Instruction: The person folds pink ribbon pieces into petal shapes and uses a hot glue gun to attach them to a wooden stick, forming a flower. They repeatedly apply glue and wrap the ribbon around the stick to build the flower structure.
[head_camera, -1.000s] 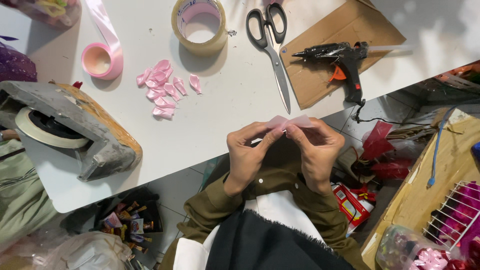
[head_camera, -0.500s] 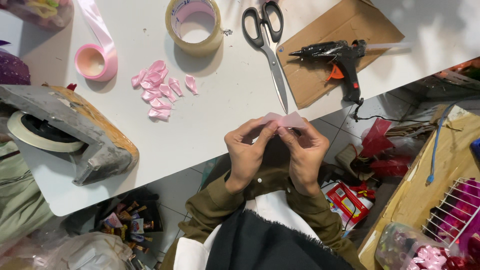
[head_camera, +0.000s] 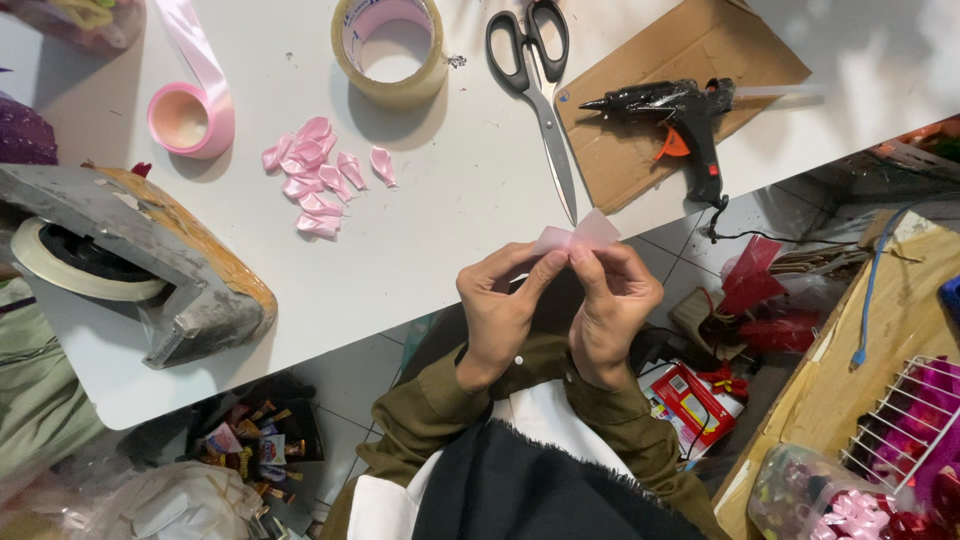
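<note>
My left hand (head_camera: 503, 305) and my right hand (head_camera: 612, 305) meet at the fingertips just off the white table's (head_camera: 450, 190) near edge. Together they pinch a small piece of pink ribbon (head_camera: 577, 236), which is folded between the thumbs and forefingers. A pile of several folded pink ribbon petals (head_camera: 317, 173) lies on the table to the left. Farther left sits a pink ribbon roll (head_camera: 188, 118) with a loose tail running up.
A clear tape roll (head_camera: 390, 50), black scissors (head_camera: 540, 80) and a black glue gun (head_camera: 672, 110) on cardboard (head_camera: 680, 50) lie on the table. A heavy tape dispenser (head_camera: 120, 260) stands at left. Bags and boxes crowd the floor; a wire basket (head_camera: 915, 420) is at right.
Both hands have drawn closer together and the ribbon piece is pinched tighter at its middle. The view has shifted slightly; things on the table stay put.
</note>
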